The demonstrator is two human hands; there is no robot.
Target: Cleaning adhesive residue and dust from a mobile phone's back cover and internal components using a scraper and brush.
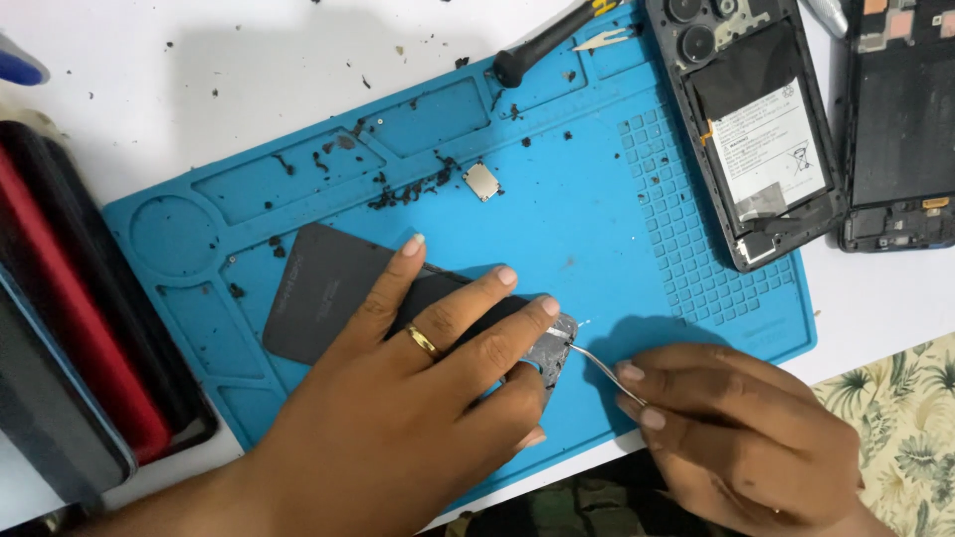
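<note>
My left hand (418, 398), with a gold ring on one finger, presses flat on a dark grey phone back cover (323, 288) that lies on the blue silicone work mat (597, 229). Its fingertips pin the cover's worn corner by the camera cutout (555, 348). My right hand (736, 438) pinches thin metal tweezers (600, 363), and their tips touch that corner. Most of the cover's right half is hidden under my left hand.
An opened phone with its battery showing (756, 129) lies at the mat's upper right, a second dark phone frame (900, 129) beside it. A small square metal part (481, 181), black debris, and a black-handled screwdriver (542, 45) sit on the mat. Red and dark cases (70, 328) stand at the left.
</note>
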